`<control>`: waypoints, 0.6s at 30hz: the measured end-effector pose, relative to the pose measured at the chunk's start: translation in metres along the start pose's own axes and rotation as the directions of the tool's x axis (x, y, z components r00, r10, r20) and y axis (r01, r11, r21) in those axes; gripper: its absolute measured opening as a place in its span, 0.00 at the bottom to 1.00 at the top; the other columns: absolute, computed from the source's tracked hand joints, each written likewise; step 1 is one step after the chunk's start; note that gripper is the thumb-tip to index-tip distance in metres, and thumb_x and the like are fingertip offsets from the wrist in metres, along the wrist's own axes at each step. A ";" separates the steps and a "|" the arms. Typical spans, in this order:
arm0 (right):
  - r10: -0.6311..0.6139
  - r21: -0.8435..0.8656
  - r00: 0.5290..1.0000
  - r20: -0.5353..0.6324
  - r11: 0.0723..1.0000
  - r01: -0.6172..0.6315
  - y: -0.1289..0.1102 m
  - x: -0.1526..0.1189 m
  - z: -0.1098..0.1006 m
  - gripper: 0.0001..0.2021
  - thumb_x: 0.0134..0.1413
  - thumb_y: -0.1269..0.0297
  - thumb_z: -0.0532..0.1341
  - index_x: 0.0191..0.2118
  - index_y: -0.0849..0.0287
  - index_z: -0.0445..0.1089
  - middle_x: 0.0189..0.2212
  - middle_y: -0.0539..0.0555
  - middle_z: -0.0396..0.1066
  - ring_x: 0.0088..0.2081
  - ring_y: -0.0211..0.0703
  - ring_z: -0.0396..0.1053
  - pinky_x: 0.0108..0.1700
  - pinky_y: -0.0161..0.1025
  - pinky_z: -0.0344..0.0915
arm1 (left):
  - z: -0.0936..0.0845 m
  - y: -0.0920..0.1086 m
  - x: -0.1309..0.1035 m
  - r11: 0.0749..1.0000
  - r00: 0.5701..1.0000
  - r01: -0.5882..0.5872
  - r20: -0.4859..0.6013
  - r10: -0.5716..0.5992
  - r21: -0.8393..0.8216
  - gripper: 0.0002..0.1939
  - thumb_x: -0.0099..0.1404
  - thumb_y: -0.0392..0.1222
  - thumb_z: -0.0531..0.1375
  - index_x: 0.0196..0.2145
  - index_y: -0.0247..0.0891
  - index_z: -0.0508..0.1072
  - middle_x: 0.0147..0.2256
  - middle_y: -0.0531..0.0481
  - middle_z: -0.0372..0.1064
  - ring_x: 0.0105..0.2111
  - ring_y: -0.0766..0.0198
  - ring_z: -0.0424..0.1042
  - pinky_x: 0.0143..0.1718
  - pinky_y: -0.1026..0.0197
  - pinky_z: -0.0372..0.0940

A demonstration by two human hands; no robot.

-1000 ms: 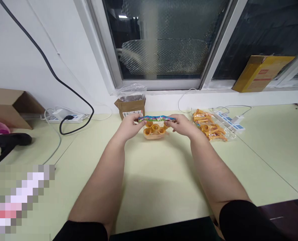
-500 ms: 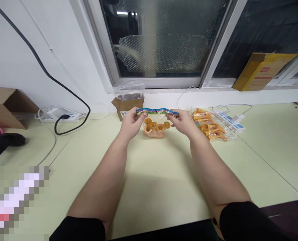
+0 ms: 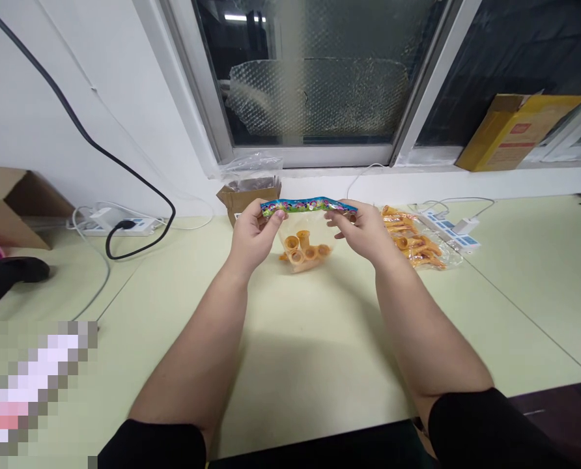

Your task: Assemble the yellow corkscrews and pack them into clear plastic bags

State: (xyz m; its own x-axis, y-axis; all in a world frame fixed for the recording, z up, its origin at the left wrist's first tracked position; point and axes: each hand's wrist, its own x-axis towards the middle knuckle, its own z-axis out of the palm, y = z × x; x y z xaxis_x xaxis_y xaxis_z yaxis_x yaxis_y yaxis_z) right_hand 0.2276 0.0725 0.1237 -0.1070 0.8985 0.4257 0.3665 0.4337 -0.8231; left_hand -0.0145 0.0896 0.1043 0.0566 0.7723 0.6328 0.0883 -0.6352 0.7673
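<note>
A clear plastic bag (image 3: 314, 227) with a folded blue and green printed header hangs between my two hands. My left hand (image 3: 255, 233) pinches the header's left end, thumb on the near side. At the other end my right hand (image 3: 356, 229) grips the header between thumb and fingers. Inside the bag's lower part lie several orange, pipe-shaped plastic pieces (image 3: 310, 251) with round cup openings facing me. What the small pieces are exactly, I cannot tell. To the right of my right hand, another clear bag of similar orange pieces (image 3: 412, 241) lies on the table.
An open small carton (image 3: 244, 195) with clear plastic stands behind my left hand. Power strips (image 3: 449, 229) with cables lie along the wall on both sides. A larger cardboard box (image 3: 12, 202) and a black object (image 3: 7, 277) sit at left. A yellow carton (image 3: 520, 133) leans on the window sill.
My hands have moved slightly apart and the header has risen a little. The orange pieces have shifted and tumbled inside the bag.
</note>
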 end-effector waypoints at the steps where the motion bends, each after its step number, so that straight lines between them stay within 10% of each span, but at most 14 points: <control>1: 0.012 0.015 1.000 0.003 1.000 -0.012 -0.003 -0.001 0.000 0.11 0.62 0.57 0.63 0.40 0.60 0.76 0.35 0.55 0.78 0.37 0.44 0.78 0.32 0.35 0.78 | 0.001 0.003 0.000 1.000 1.000 -0.001 -0.003 0.001 0.001 0.18 0.67 0.58 0.66 0.39 0.40 0.71 0.37 0.49 0.75 0.41 0.58 0.77 0.45 0.56 0.73; 8: 0.064 0.047 0.997 0.052 0.997 -0.067 -0.015 -0.006 -0.004 0.12 0.64 0.56 0.64 0.41 0.60 0.74 0.38 0.56 0.78 0.38 0.44 0.79 0.30 0.33 0.77 | 0.000 0.006 -0.001 0.986 0.993 0.110 0.057 -0.103 -0.129 0.22 0.65 0.63 0.66 0.39 0.42 0.70 0.38 0.49 0.75 0.41 0.55 0.80 0.48 0.50 0.74; 13: 0.108 0.119 0.993 0.036 0.987 -0.112 -0.024 -0.007 -0.018 0.13 0.65 0.56 0.63 0.44 0.63 0.73 0.38 0.58 0.79 0.36 0.43 0.79 0.28 0.32 0.74 | -0.004 -0.011 0.002 0.932 0.963 0.263 0.125 -0.238 -0.248 0.32 0.71 0.72 0.44 0.44 0.43 0.71 0.44 0.42 0.78 0.49 0.48 0.78 0.51 0.44 0.73; 18: 0.088 0.266 0.970 -0.225 0.964 -0.026 -0.034 -0.011 -0.046 0.17 0.60 0.49 0.67 0.44 0.58 0.75 0.34 0.53 0.78 0.31 0.42 0.79 0.24 0.33 0.71 | -0.003 -0.017 -0.007 0.853 0.753 0.375 0.417 -0.508 0.362 0.30 0.67 0.68 0.56 0.52 0.42 0.75 0.58 0.42 0.73 0.58 0.45 0.71 0.60 0.44 0.66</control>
State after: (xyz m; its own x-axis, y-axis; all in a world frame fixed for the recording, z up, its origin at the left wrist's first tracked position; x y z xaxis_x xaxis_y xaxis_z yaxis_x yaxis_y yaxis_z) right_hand 0.2588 0.0451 0.1641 0.1364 0.8950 0.4248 0.1104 0.4124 -0.9043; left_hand -0.0195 0.0950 0.0875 0.4127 0.9098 0.0434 0.4570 -0.2481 0.8542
